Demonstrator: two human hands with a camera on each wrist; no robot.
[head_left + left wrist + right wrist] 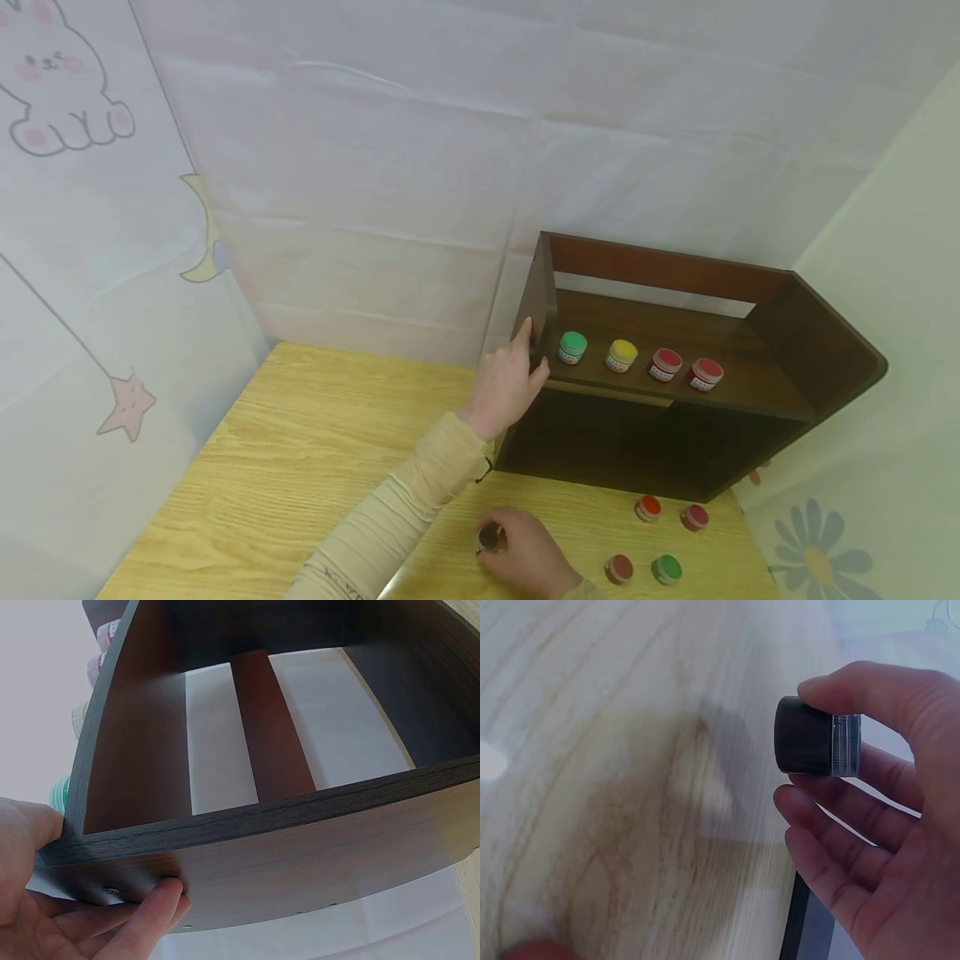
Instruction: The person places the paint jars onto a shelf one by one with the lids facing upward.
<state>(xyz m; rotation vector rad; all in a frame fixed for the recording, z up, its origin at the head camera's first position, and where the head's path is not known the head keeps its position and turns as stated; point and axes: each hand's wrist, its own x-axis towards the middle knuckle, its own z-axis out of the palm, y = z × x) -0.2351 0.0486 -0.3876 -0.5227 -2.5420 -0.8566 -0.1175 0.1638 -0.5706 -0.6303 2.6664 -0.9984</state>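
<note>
My left hand (501,383) grips the left side panel of a dark brown wooden shelf (600,312). In the left wrist view its thumb lies at the shelf board's edge and the fingers press the outer face of the panel (300,855). Lower down, over the table, my right hand (528,550) pinches a small dark paint jar (806,739) with a clear ribbed lid between thumb and fingers. On the shelf board stand a green jar (572,347), a yellow jar (621,356) and two red jars, one (665,365) beside the other (705,374).
On the wood-grain table (337,417), right of my right hand, stand an orange-red jar (648,507), a magenta jar (695,517), a brownish-red jar (619,569) and a green jar (667,569). Pale cloth (375,167) hangs behind the shelf.
</note>
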